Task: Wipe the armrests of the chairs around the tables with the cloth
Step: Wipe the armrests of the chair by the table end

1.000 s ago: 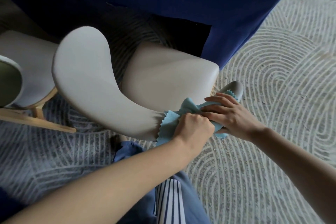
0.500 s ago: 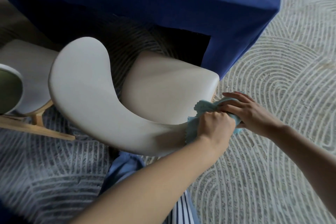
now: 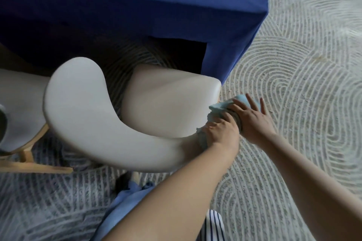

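1. Head view: left hand (image 3: 219,133) curls tight round the cloth (image 3: 221,107), knuckles up. Right hand (image 3: 252,121) lies flat over it, fingers straight and spread (thumb hidden).
2. Cloth wraps the outer end of the beige armrest (image 3: 182,148), beside the seat corner. The armrest's long axis runs from lower centre up to the right.
3. Against a second ago, both hands and the cloth sit further out along the armrest, and its bare tip is now covered.

Smooth matt chair (image 3: 94,123), soft cloth (image 3: 221,107), ribbed carpet (image 3: 303,84).
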### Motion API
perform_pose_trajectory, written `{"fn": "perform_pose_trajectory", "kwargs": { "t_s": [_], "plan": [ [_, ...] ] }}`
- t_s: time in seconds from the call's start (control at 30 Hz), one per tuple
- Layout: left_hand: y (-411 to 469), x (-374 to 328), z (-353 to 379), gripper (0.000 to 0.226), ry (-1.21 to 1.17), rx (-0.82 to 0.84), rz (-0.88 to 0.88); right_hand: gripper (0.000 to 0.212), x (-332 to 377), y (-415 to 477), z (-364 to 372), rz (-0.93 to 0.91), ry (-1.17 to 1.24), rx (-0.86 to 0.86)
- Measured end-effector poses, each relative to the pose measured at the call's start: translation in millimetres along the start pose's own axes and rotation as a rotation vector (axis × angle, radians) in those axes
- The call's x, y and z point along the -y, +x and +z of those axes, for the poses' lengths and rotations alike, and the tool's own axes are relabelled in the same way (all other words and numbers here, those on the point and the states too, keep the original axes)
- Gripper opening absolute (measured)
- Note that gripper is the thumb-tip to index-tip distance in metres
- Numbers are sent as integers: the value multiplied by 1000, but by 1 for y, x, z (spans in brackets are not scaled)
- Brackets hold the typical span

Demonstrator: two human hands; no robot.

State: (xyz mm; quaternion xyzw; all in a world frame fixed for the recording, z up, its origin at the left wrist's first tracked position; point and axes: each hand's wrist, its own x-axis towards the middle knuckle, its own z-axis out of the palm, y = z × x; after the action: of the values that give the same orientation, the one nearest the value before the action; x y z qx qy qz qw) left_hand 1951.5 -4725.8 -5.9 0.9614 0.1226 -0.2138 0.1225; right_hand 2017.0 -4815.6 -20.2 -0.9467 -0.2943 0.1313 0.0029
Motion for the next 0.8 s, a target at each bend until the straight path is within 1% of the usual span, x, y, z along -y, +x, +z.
{"fn": "perform_pose_trajectory", "kwargs": {
  "t_s": [0.1, 0.13, 0.2, 0.27, 0.3, 0.37, 0.43, 0.5, 0.6, 0.67, 0.73, 0.77, 0.8],
  "plan": [
    [-11, 7, 2, 46, 5, 14, 75, 42, 17, -9, -1, 96, 10, -12],
    [-15, 11, 5, 44, -4, -4, 84, 42, 25, -12, -1, 121, 15, -16],
    [-19, 18, 13, 50, -18, -86, 81, 43, 40, -21, -3, 186, 49, -28],
    [-29, 26, 13, 49, 37, -88, 111, 45, 51, -30, -4, 215, 46, -38],
    [-33, 30, 9, 48, 40, -10, 123, 45, 56, -33, -4, 219, 32, -40],
    [-40, 41, 10, 43, 94, -12, 194, 45, 67, -39, -5, 239, 23, -48],
    [-50, 53, 7, 51, 124, 3, 245, 45, 79, -46, -4, 275, 38, -57],
    [-56, 65, 8, 52, 177, -52, 274, 45, 89, -51, -2, 288, 32, -76],
    [-69, 82, 7, 50, 219, -49, 335, 44, 107, -60, 1, 303, 33, -111],
    [-74, 96, 11, 44, 256, -135, 359, 44, 119, -65, 5, 308, 29, -141],
    [-79, 111, 11, 37, 220, -168, 413, 41, 134, -70, 9, 302, 35, -201],
    [-81, 119, 13, 42, 194, -149, 448, 38, 141, -73, 11, 294, 40, -230],
    [-82, 126, 17, 47, 187, -170, 487, 35, 148, -75, 14, 284, 31, -252]
  ]
}}
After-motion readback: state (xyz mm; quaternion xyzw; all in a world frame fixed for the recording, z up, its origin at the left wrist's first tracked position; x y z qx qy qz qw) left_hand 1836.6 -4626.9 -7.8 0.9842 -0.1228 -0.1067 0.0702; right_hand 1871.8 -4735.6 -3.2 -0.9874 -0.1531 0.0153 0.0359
